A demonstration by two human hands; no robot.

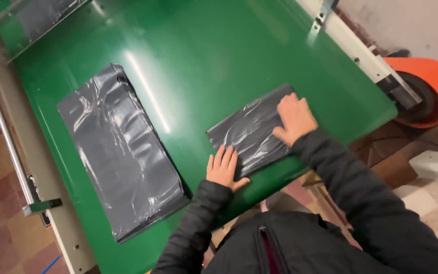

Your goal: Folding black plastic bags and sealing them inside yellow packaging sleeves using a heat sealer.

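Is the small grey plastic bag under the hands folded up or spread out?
Folded. The small grey plastic bag lies as a short packet beside the longer stack of flat grey plastic bags, both hands pressing it flat.

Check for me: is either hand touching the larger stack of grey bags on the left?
No: the left hand and right hand both press flat on the smaller folded grey bag, apart from the larger stack.
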